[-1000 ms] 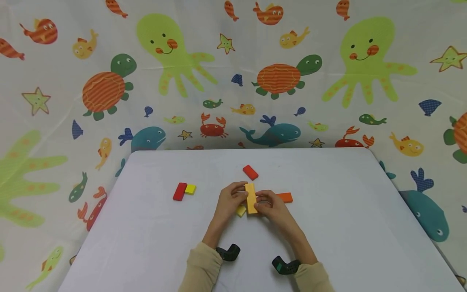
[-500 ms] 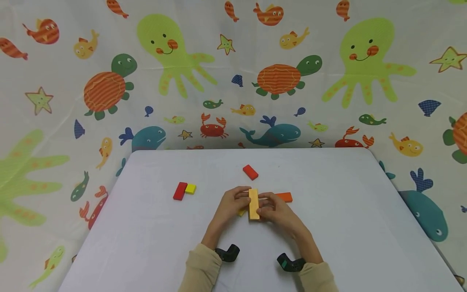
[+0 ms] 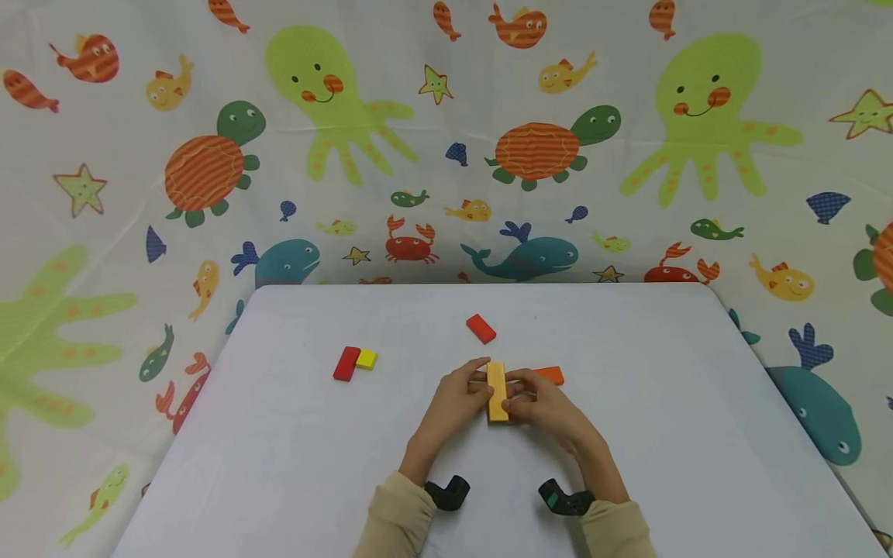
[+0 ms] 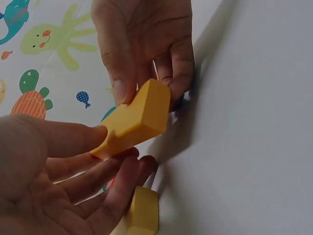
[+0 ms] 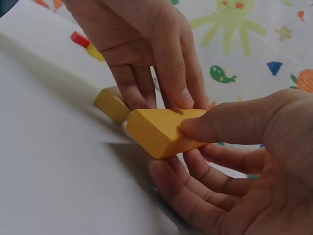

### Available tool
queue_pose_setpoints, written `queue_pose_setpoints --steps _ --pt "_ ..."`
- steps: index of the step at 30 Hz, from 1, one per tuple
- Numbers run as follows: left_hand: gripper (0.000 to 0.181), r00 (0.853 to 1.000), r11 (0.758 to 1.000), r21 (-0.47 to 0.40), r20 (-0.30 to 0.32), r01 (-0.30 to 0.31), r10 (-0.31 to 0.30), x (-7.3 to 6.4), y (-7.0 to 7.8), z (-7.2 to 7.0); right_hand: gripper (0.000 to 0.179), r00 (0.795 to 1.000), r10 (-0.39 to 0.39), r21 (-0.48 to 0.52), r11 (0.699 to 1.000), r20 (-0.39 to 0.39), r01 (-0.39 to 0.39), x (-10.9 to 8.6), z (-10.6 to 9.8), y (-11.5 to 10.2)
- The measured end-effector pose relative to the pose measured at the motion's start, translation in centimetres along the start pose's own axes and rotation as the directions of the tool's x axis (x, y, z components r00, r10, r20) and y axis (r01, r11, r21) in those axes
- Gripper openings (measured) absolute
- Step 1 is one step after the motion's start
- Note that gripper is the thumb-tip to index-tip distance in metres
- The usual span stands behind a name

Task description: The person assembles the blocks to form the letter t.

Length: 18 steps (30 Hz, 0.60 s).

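A long yellow-orange block is held up between both hands over the white table. My left hand pinches its left side, thumb on the near face in the left wrist view. From the other side my right hand grips it, with the thumb on the top face and fingers beneath. A second yellow block lies on the table beyond the left fingers; in the head view the left hand hides it. Something dark, mostly covered, shows under the right fingers in the right wrist view.
An orange block lies just beyond the right hand. Farther back is a red block. To the left, another red block touches a small yellow block. A cloth printed with sea animals hangs behind the table.
Both hands have moved a little right and nearer with the held block, which now stands straighter in the head view. The yellow block beside the left hand has gone out of sight there.
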<state>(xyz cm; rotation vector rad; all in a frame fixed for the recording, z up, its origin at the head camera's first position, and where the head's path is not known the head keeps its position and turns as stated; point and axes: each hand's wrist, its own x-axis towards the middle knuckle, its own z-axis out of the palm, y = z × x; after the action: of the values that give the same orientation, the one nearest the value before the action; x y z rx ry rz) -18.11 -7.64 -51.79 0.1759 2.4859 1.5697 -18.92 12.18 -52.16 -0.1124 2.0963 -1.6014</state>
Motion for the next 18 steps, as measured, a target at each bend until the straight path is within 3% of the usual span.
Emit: queue_pose_setpoints --steps 9,18 --pt "0.045 0.996 0.982 0.182 -0.080 0.054 -0.040 -0.6 0.6 -0.2 0.051 1.000 -0.008 0.006 1.000 -0.016 0.008 -0.1 0.2 -0.3" --pt "0.035 0.979 0.919 0.361 -0.176 0.158 -0.099 -0.7 1.3 -0.3 0.051 0.999 0.000 -0.004 1.000 -0.044 0.000 -0.1 0.5 -0.4"
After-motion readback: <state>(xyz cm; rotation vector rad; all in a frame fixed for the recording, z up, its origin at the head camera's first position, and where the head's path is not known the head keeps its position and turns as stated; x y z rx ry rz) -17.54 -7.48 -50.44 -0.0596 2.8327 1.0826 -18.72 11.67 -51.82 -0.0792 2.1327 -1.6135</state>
